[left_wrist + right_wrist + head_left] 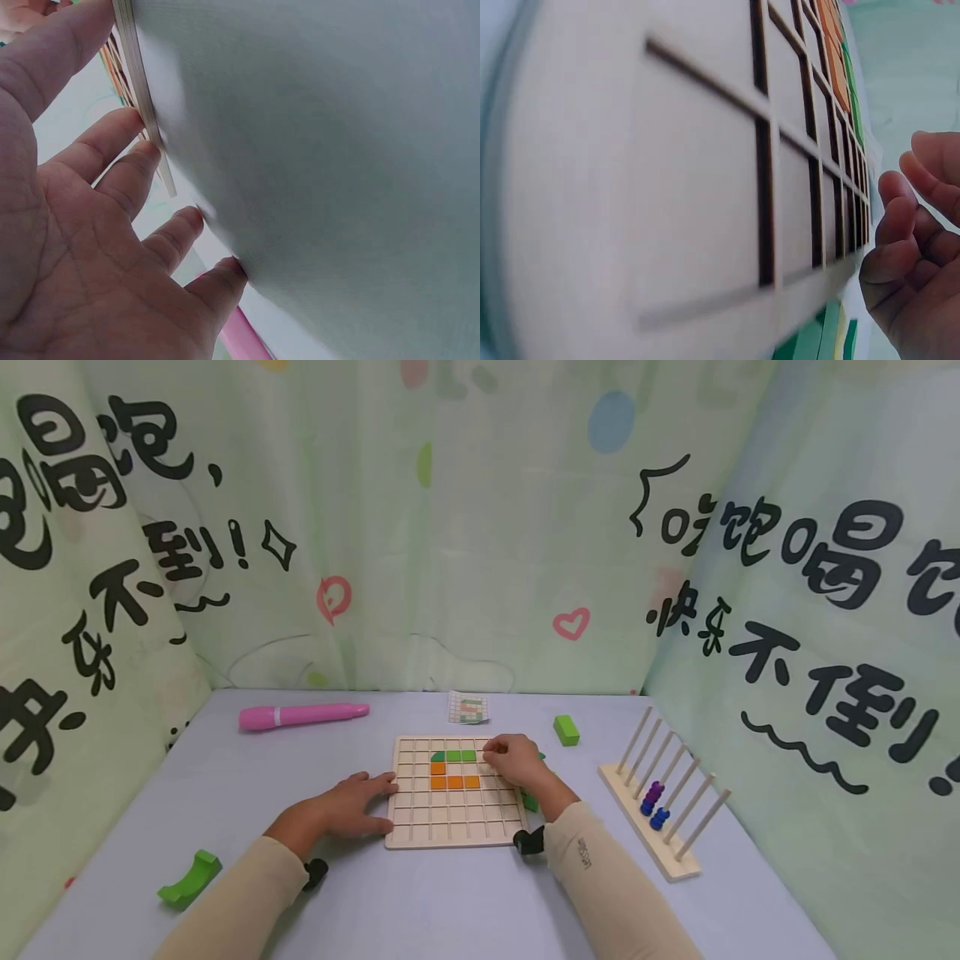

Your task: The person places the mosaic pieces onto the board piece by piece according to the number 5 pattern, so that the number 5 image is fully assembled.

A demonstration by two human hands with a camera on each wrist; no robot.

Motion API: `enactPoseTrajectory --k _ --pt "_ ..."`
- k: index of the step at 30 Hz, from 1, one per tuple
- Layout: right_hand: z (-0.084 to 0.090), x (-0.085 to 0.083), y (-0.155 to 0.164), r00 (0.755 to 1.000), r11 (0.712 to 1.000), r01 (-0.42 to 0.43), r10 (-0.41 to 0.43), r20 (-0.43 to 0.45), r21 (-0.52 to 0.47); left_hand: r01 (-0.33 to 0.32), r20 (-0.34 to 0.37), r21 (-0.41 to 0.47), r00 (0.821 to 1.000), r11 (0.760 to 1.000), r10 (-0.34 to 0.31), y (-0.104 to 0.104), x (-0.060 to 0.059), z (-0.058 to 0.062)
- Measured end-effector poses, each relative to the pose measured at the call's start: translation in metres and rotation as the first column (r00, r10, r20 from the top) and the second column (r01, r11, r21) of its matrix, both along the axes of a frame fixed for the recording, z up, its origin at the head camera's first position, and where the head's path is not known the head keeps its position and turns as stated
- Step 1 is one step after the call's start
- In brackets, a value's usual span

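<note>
A wooden grid board [457, 837] lies on the table with several coloured tiles in its cells. A dark green rounded tile and light green tiles [461, 756] form a row above orange tiles [454, 782]. My left hand [348, 806] is spread at the board's left edge, thumb and fingertips touching its side [142, 82]. Over the board's upper right part is my right hand [517, 762], thumb and index fingertips close together and the other fingers curled. I cannot tell whether a small piece is between those fingertips.
Green pieces [531, 802] sit at the board's right edge, partly hidden by the right arm. A patterned card [468, 708] and a green block [566, 730] lie behind. A peg rack with beads [651, 822] stands right; a pink pen-like stick [303, 715] and green arch [191, 880] lie left.
</note>
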State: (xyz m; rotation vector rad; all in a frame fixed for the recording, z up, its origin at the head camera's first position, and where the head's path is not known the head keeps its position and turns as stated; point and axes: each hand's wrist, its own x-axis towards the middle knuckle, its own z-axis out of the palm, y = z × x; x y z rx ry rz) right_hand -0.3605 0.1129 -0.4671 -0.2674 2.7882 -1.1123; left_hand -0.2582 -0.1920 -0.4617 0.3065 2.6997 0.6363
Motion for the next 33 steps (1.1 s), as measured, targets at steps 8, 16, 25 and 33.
enactPoseTrajectory --k 8,16,25,33 --pt "0.002 0.001 0.043 0.993 0.993 0.108 -0.111 0.049 0.044 0.009 0.003 0.002 1.0 1.0 -0.009 -0.001 -0.001 -0.001" --pt "0.005 0.005 0.078 0.988 0.98 0.145 -0.149 0.023 0.136 0.019 -0.01 -0.006 1.0 1.0 -0.019 -0.002 -0.002 -0.004" --pt "0.004 0.013 0.089 0.979 0.941 0.188 -0.203 0.024 0.283 0.016 -0.009 -0.009 1.0 1.0 -0.016 -0.001 -0.001 -0.003" --pt "0.005 0.016 0.085 0.977 0.923 0.193 -0.212 0.021 0.332 0.019 -0.005 0.001 1.0 1.0 -0.019 -0.001 -0.001 -0.003"
